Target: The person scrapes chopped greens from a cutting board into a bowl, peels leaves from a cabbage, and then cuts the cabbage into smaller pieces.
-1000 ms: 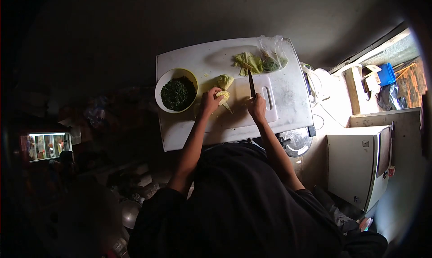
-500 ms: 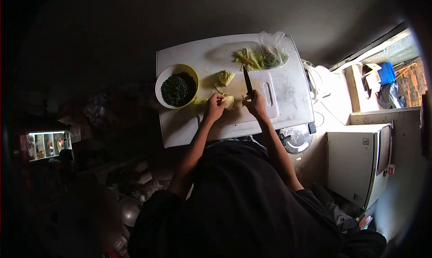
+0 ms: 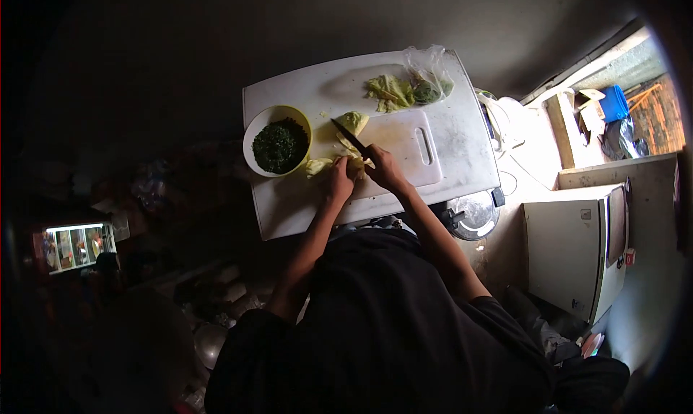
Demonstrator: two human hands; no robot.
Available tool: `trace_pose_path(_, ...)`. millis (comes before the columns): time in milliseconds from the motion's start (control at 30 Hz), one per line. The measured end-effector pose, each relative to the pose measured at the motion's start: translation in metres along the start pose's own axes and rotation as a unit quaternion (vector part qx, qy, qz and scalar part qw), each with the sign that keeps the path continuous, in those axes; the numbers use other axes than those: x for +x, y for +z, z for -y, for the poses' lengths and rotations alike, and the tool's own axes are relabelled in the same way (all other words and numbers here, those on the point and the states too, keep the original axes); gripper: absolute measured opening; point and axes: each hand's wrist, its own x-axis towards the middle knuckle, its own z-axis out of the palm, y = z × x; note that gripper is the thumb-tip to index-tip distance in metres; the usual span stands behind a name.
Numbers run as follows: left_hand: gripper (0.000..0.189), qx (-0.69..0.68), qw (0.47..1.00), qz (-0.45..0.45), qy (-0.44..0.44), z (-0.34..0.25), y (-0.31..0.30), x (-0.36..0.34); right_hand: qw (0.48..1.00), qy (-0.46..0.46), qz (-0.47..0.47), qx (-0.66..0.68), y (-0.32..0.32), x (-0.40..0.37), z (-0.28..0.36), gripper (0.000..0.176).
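In my right hand (image 3: 386,168) is a dark-bladed knife (image 3: 349,135), its tip angled up and left over the white cutting board (image 3: 404,136). My left hand (image 3: 343,177) is closed on a pale piece of cabbage (image 3: 356,168) at the board's left part; the fingers partly hide it. Both hands are close together there. Behind them lies a larger cabbage chunk (image 3: 354,121), partly crossed by the blade. Left of my left hand are loose cabbage leaves (image 3: 317,168). A bowl (image 3: 247,145) of chopped dark greens (image 3: 280,146) stands at the table's left.
Yellowish-green leaves (image 3: 390,92) and a clear plastic bag (image 3: 433,75) with greenery lie at the back of the white table (image 3: 462,143). A round metal lid or pot (image 3: 476,215) is below the table's right edge. A white fridge (image 3: 563,248) stands further right.
My right hand has moved left with the knife, bringing it beside my left hand. The blade has swung from nearly upright to pointing up-left. The view has shifted slightly.
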Motion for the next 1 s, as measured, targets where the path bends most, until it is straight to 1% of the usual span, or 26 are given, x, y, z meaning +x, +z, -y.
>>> trace_pose_path(33,0.044,-0.014,1.000,-0.016,-0.003,-0.002,-0.001,0.000,1.000,-0.001,0.007,0.008,-0.001,0.001,0.001,0.027)
trace_pose_path(133,0.045,0.005,1.000,0.022,-0.004,-0.008,-0.010,0.002,1.000,0.006,0.013,-0.023,0.000,0.003,-0.002,0.024)
trace_pose_path(200,0.044,0.020,1.000,0.022,0.006,-0.010,-0.012,0.001,1.000,-0.006,0.008,-0.018,-0.001,0.001,0.000,0.021)
trace_pose_path(267,0.047,0.032,0.999,0.026,0.021,-0.012,-0.011,0.002,1.000,0.020,0.017,-0.017,-0.005,-0.002,0.008,0.017)
trace_pose_path(300,0.047,0.032,0.999,0.028,0.024,-0.010,-0.011,0.003,1.000,0.005,0.007,-0.011,-0.006,-0.002,0.008,0.015)
trace_pose_path(367,0.049,0.041,0.997,0.048,0.035,-0.005,-0.011,0.003,1.000,0.005,0.000,-0.003,-0.007,0.001,0.006,0.015)
trace_pose_path(500,0.047,0.081,0.995,0.051,0.025,-0.008,-0.010,-0.004,1.000,-0.006,-0.007,-0.008,-0.006,0.008,0.000,0.016)
trace_pose_path(533,0.052,0.072,0.996,0.056,0.014,-0.009,-0.011,-0.005,1.000,-0.006,-0.006,-0.007,-0.005,0.008,-0.002,0.016)
trace_pose_path(567,0.057,0.063,0.996,0.060,0.002,-0.010,-0.011,-0.005,0.999,0.016,0.016,-0.044,-0.005,0.008,-0.003,0.015)
trace_pose_path(600,0.057,0.063,0.996,0.058,0.001,-0.006,-0.007,-0.007,0.995,0.038,0.040,-0.081,-0.003,0.008,-0.007,0.015)
trace_pose_path(667,0.069,-0.027,0.999,0.008,-0.038,0.002,0.003,-0.013,0.994,0.036,0.048,-0.086,0.002,0.007,-0.014,0.015)
trace_pose_path(700,0.069,-0.027,0.999,0.005,-0.041,0.007,0.005,-0.015,0.994,0.036,0.052,-0.093,0.002,0.007,-0.012,0.015)
trace_pose_path(767,0.074,-0.007,1.000,0.010,-0.003,0.016,0.008,-0.016,0.994,0.039,0.041,-0.091,0.000,0.008,-0.008,0.015)
trace_pose_path(800,0.074,-0.008,1.000,0.009,-0.003,0.021,0.012,-0.017,0.995,0.043,0.025,-0.088,-0.001,0.009,-0.007,0.015)
trace_pose_path(867,0.068,0.031,0.999,-0.011,0.006,0.031,0.018,-0.019,0.995,0.047,0.014,-0.088,-0.002,0.014,-0.007,0.015)
trace_pose_path(900,0.068,0.031,0.999,-0.012,0.004,0.025,0.012,-0.019,0.995,0.053,0.002,-0.088,-0.001,0.015,-0.008,0.015)
trace_pose_path(967,0.062,0.065,0.997,0.040,0.012,0.005,-0.002,-0.015,0.995,0.048,-0.013,-0.083,-0.004,0.018,0.001,0.015)
trace_pose_path(1000,0.062,0.065,0.997,0.039,0.011,0.007,-0.001,-0.014,0.995,0.045,-0.030,-0.078,-0.004,0.018,0.003,0.015)
